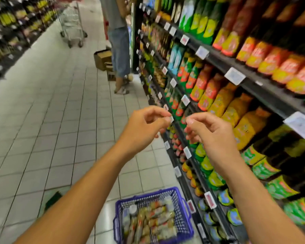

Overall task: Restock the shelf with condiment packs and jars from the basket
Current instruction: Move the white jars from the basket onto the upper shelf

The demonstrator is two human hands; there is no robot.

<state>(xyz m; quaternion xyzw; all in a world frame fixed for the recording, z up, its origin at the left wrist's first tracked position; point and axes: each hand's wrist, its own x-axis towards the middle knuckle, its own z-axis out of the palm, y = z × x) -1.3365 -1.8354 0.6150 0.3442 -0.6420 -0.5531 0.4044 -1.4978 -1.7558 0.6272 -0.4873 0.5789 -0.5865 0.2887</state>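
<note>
Hovering empty above blue plastic mesh basket [149,194]: left hand [144,124], right hand [212,132], fingers [157,118] loosely curled; basket set beside dark metal shelf [271,97], likely for short reaches.

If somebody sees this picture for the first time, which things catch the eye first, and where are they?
First the two bare hands, the left hand and the right hand, raised mid-frame with loosely curled fingers, apparently empty. Along the right runs the shelf, crowded with bright packs in orange, yellow and green. At the bottom stands a blue basket full of condiment jars and sachets.
</note>
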